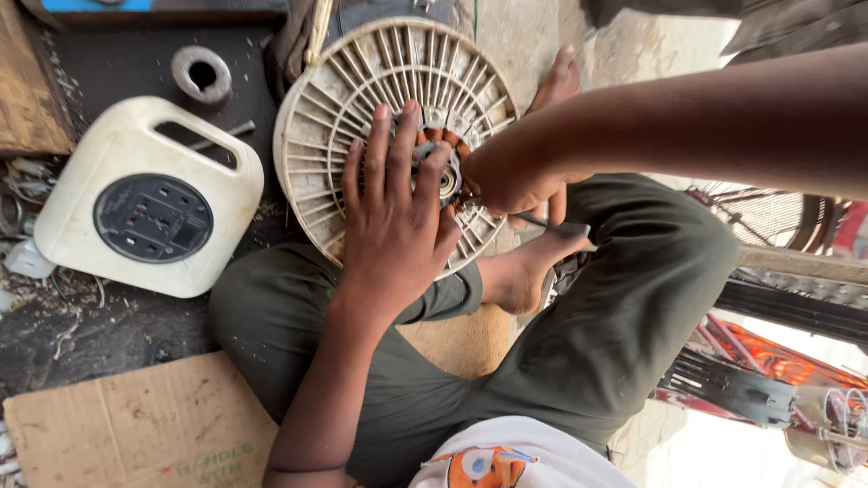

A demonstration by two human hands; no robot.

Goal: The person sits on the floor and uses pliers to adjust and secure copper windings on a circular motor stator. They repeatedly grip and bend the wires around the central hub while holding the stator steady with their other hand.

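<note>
Nearest you, a sheet of cardboard (136, 425) lies on the floor by your left knee, and your crossed legs in olive trousers (624, 316) fill the middle of the view. Propped against your lap stands the round, ribbed motor housing (325, 117), off-white plastic and grimy, its face tilted up toward you. Your left hand (393, 212) lies flat on it, fingers spread, bracing rather than gripping, fingertips reaching the copper windings (443, 137) at the hub. Your right hand (506, 176) is closed around a slim dark tool (556, 224), probably a screwdriver, with its handle end pointing back at your foot; the tip is hidden under the hand.

Judging by its look, the housing is rigid and fairly heavy at the centre, where the metal core sits, while the thin ribs could crack under a hard squeeze. Hold it by the outer rim or press on the hub, and keep off the windings, whose wire likely nicks easily.

Further out, a white cable-reel box (145, 194) with a black socket panel sits to your left, a metal ring (201, 75) beyond it.
</note>
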